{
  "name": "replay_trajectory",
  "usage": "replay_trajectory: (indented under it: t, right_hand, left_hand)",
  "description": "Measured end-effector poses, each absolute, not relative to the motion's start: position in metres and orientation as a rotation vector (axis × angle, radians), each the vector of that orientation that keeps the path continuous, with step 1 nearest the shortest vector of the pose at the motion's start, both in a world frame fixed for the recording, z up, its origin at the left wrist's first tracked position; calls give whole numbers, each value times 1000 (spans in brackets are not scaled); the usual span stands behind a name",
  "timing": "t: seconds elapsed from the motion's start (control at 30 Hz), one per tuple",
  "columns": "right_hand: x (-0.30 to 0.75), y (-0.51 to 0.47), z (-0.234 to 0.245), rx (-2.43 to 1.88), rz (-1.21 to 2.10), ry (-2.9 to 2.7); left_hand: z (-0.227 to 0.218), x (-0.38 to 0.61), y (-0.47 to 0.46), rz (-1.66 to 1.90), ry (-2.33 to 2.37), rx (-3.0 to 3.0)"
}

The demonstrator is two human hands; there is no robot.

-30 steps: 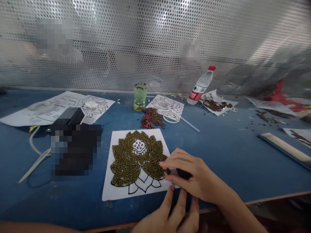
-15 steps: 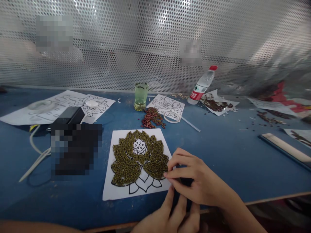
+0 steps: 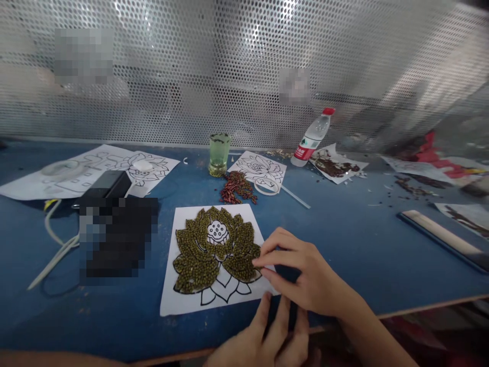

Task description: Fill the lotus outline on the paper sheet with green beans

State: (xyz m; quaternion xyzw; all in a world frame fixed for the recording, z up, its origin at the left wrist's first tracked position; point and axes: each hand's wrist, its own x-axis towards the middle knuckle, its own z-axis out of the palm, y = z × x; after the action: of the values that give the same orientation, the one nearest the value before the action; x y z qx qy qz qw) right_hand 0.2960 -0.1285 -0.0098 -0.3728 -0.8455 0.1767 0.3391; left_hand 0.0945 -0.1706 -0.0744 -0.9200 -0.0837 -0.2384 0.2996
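A white sheet with a lotus outline lies on the blue table, most petals filled with green beans. My right hand rests at the sheet's right edge, fingers curled and pressed together at the bean-filled petal; what they hold is hidden. My left hand lies at the table's front edge just below the sheet, fingers stretched flat and together, pointing up toward the right hand.
A pile of red beans and a green glass sit behind the sheet. More lotus sheets, a plastic bottle, a black device with cables and a wooden strip lie around. A perforated metal screen closes the back.
My right hand has shifted slightly left and up along the sheet's right edge, onto the bean-filled petal. My left hand has hardly moved.
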Motion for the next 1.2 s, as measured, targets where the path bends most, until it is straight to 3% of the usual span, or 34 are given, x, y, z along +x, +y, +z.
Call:
replay_trajectory:
  t: [0.33, 0.43, 0.57, 0.67, 0.83, 1.2]
  right_hand:
    - [306, -31, 50, -1456, 111, -2448]
    - [304, 14, 37, -1569, 138, -2406]
    - [300, 38, 0, -1605, 111, -2311]
    - [299, 40, -18, -1635, 75, -2249]
    - [296, 44, -23, -1638, 75, -2218]
    - [297, 51, -31, -1620, 104, -2146]
  left_hand:
    - [-55, 89, -168, -398, -142, -2361]
    - [-57, 91, -166, -350, -168, -2333]
    - [-63, 95, -166, -594, -216, -2360]
    - [-62, 95, -167, -518, -177, -2356]
    - [-57, 91, -167, -301, -110, -2318]
    - [-53, 94, -165, -435, -152, -2322]
